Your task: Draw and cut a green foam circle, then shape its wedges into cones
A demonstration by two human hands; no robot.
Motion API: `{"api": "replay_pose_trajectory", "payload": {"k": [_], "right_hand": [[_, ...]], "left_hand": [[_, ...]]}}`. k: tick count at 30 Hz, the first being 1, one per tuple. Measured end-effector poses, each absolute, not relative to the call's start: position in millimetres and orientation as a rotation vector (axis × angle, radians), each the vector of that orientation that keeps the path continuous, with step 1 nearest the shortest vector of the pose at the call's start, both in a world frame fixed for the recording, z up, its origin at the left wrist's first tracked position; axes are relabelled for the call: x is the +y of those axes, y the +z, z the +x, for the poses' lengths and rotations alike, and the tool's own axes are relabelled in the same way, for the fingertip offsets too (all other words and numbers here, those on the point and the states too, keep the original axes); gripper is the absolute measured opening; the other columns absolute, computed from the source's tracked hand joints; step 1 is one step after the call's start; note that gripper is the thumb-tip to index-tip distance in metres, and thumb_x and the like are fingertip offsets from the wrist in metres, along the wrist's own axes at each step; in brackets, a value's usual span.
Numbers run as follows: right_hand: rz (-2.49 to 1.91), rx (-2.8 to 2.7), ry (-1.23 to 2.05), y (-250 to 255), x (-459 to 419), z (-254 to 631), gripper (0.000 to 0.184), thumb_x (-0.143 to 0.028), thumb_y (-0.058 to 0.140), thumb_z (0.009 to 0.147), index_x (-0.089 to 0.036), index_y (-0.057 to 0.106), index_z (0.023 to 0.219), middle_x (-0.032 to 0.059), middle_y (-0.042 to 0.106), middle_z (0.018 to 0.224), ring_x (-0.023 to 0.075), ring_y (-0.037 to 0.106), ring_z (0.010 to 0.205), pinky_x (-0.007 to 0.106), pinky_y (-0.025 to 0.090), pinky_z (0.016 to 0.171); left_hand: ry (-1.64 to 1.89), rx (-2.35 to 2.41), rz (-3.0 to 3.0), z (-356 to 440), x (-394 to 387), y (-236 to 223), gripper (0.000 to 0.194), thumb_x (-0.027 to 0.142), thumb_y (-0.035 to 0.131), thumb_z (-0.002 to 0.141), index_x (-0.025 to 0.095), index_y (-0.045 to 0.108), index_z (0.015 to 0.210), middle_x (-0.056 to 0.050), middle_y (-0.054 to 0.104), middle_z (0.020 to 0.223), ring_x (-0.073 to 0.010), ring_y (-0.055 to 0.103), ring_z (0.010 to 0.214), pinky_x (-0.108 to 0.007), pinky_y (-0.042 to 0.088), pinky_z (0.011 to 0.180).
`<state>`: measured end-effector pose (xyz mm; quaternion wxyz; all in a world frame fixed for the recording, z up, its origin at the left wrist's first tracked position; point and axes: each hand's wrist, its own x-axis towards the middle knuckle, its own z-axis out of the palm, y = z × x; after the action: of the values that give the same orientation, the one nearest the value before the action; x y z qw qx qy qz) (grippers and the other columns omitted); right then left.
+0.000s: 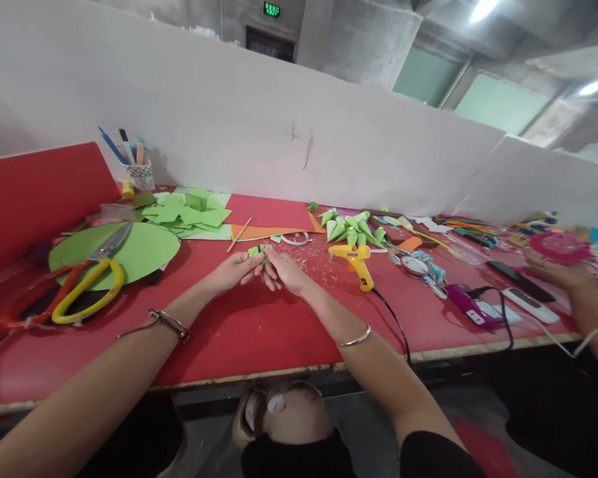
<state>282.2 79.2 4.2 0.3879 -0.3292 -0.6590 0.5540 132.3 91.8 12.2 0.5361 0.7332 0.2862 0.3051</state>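
Both my hands meet over the middle of the red table (259,332). My left hand (235,268) and my right hand (284,271) pinch a small folded piece of green paper (258,250) between their fingertips. Just behind and to the right lies a cluster of finished green paper cones (353,228). A yellow glue gun (356,259) lies right of my right hand, its black cord running off the table's front edge.
Large scissors with yellow and red handles (87,282) rest on a green paper disc (139,249) at left, beside cut green squares (189,214) and a pen cup (139,174). Another person's hand (553,269) holds a pink disc (561,245) at far right among remotes and scraps.
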Motion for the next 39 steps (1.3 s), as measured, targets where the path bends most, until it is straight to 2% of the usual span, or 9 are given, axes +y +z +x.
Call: {"api": "replay_pose_trajectory", "payload": {"k": [5, 9, 14, 18, 21, 24, 28, 32, 39], "right_hand": [[-0.83, -1.666, 1.432, 3.4, 80.6, 283.3, 0.058, -0.053, 0.024, 0.086, -0.017, 0.034, 0.042, -0.0013, 0.048, 0.036, 0.0046, 0.037, 0.029, 0.018, 0.027, 0.033], [-0.932, -1.767, 1.348, 4.4, 80.2, 284.1, 0.06, -0.052, 0.022, 0.087, -0.017, 0.035, 0.041, -0.0013, 0.047, 0.034, 0.0042, 0.036, 0.028, 0.019, 0.027, 0.036], [-0.88, -1.784, 1.384, 5.9, 77.2, 282.3, 0.059, -0.048, 0.022, 0.089, -0.016, 0.037, 0.041, -0.0011, 0.049, 0.035, 0.0045, 0.037, 0.028, 0.019, 0.028, 0.037], [-0.721, -1.693, 1.543, 6.3, 75.4, 280.1, 0.056, -0.046, 0.022, 0.09, -0.017, 0.037, 0.044, -0.001, 0.05, 0.037, 0.0053, 0.037, 0.03, 0.019, 0.028, 0.037], [-0.623, -1.626, 1.678, 5.6, 75.8, 280.1, 0.055, -0.046, 0.021, 0.09, -0.017, 0.036, 0.045, -0.001, 0.049, 0.037, 0.0059, 0.036, 0.031, 0.019, 0.027, 0.038], [-0.611, -1.593, 1.72, 3.8, 78.2, 281.7, 0.055, -0.046, 0.022, 0.09, -0.017, 0.038, 0.046, -0.0003, 0.049, 0.037, 0.0068, 0.041, 0.036, 0.019, 0.03, 0.042], [-0.681, -1.559, 1.748, 2.3, 81.3, 283.8, 0.052, -0.047, 0.025, 0.088, -0.016, 0.045, 0.052, -0.0005, 0.051, 0.042, 0.0072, 0.044, 0.039, 0.019, 0.032, 0.044], [-0.683, -1.613, 1.744, 2.1, 82.3, 284.2, 0.047, -0.048, 0.032, 0.086, -0.015, 0.05, 0.059, -0.0013, 0.052, 0.045, 0.0073, 0.045, 0.04, 0.02, 0.033, 0.045], [-0.725, -1.719, 1.657, 0.9, 87.8, 289.2, 0.038, -0.041, 0.042, 0.083, -0.013, 0.055, 0.062, -0.0016, 0.053, 0.048, 0.0063, 0.047, 0.043, 0.019, 0.033, 0.047]], "left_hand": [[0.772, 0.783, 1.742, 135.4, 90.9, 10.7, 0.05, 0.056, 0.032, 0.081, 0.019, 0.042, 0.05, 0.005, 0.035, 0.033, -0.0099, 0.045, 0.04, -0.022, 0.035, 0.047], [0.882, 0.991, 1.738, 137.4, 92.8, 10.7, 0.049, 0.053, 0.033, 0.081, 0.018, 0.043, 0.049, 0.004, 0.041, 0.036, -0.0071, 0.036, 0.035, -0.022, 0.03, 0.042], [0.94, 1.014, 1.713, 135.4, 92.7, 11.0, 0.047, 0.052, 0.037, 0.08, 0.019, 0.039, 0.047, 0.006, 0.035, 0.032, -0.0061, 0.029, 0.031, -0.021, 0.024, 0.038], [0.905, 0.891, 1.65, 137.7, 87.5, 12.0, 0.05, 0.056, 0.029, 0.081, 0.02, 0.035, 0.046, 0.006, 0.032, 0.032, -0.0078, 0.038, 0.033, -0.022, 0.034, 0.045], [0.899, 0.755, 1.522, 140.0, 86.1, 11.3, 0.051, 0.057, 0.031, 0.08, 0.02, 0.034, 0.046, 0.008, 0.028, 0.033, -0.0081, 0.04, 0.034, -0.024, 0.04, 0.051], [0.947, 0.81, 1.554, 140.4, 87.7, 9.9, 0.049, 0.055, 0.035, 0.08, 0.019, 0.037, 0.046, 0.007, 0.031, 0.035, -0.007, 0.035, 0.035, -0.022, 0.038, 0.049], [0.997, 1.0, 1.699, 139.3, 92.0, 8.7, 0.049, 0.053, 0.027, 0.083, 0.019, 0.038, 0.049, 0.004, 0.036, 0.04, -0.0082, 0.036, 0.039, -0.022, 0.034, 0.046], [1.078, 1.143, 1.768, 135.5, 97.7, 9.0, 0.044, 0.052, 0.025, 0.082, 0.02, 0.035, 0.053, 0.004, 0.036, 0.045, -0.0092, 0.034, 0.042, -0.022, 0.029, 0.045], [1.066, 1.352, 2.123, 124.0, 94.3, 17.8, 0.028, 0.044, 0.047, 0.074, 0.021, 0.048, 0.06, 0.001, 0.047, 0.054, -0.0125, 0.038, 0.05, -0.025, 0.02, 0.05]]}}
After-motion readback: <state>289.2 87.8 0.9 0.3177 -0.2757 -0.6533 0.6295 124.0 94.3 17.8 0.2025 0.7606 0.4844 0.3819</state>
